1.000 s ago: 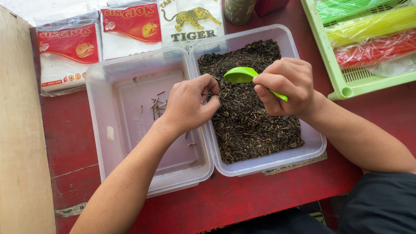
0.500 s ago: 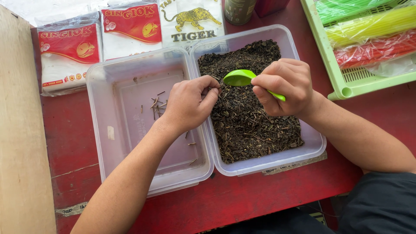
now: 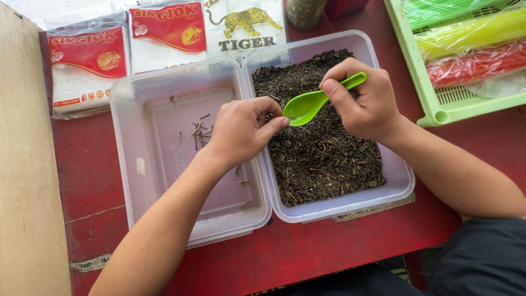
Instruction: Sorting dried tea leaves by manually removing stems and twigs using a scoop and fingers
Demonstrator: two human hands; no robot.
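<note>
- The green spoon [image 3: 313, 103] has tipped since before; its bowl now points down-left, near the left hand [image 3: 241, 131].
- Right hand [image 3: 364, 101] fingers pinch its handle.
- Left fingers curl together over the dry leaves [image 3: 323, 153] in the right tub [image 3: 402, 181].

You work under bright, even daylight — shadows stay soft and short beneath your forearms and along the clear tub [image 3: 186, 159] walls. Mild glare sits on the plastic packets [image 3: 87, 60] at upper left and the wrapped straws [image 3: 471, 33] at upper right. Focus holds sharp across the dried leaves [image 3: 323, 159] — only faint stretching shows at the frame's corners.
</note>
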